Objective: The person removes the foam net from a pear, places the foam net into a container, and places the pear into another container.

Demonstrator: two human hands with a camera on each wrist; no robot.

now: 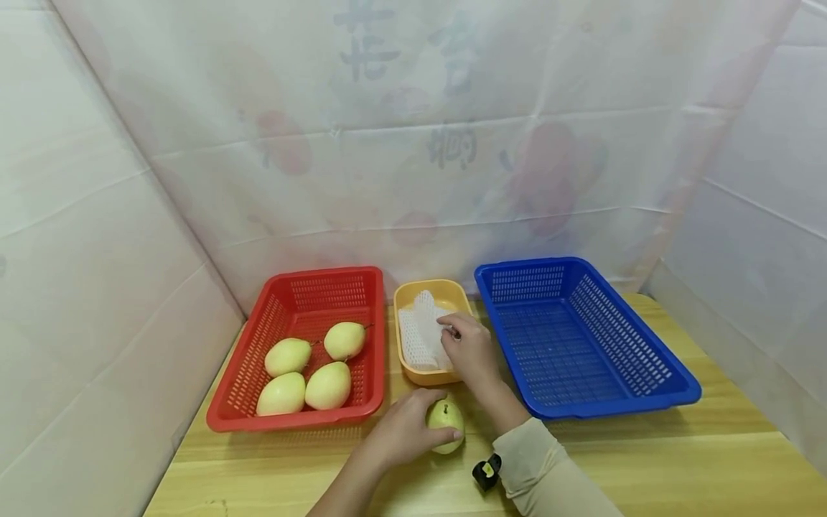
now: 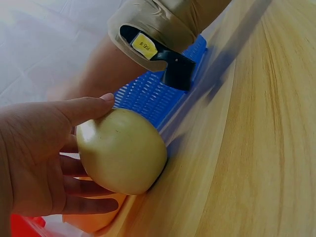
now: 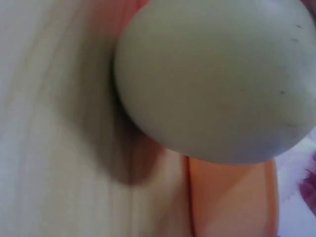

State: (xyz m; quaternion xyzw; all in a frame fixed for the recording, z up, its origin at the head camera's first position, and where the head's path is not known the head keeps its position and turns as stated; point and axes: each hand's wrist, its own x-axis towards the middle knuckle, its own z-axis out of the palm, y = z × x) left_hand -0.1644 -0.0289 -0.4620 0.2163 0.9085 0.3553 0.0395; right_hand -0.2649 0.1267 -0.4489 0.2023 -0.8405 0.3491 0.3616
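Note:
A pale yellow-green pear rests on the wooden table, stem up in the head view. My left hand holds it, thumb on one side and fingers on the other, also seen with the pear in the left wrist view. My right hand reaches over the yellow container, its bent fingers at the white foam nets inside. Whether the fingertips pinch a net is not clear. The right wrist view shows the pear up close, but not the right hand.
On the left stands a red basket with several pears. A blue basket with nothing inside stands on the right. The yellow container sits between them. A white printed cloth hangs behind. A black strap mount is by the right sleeve.

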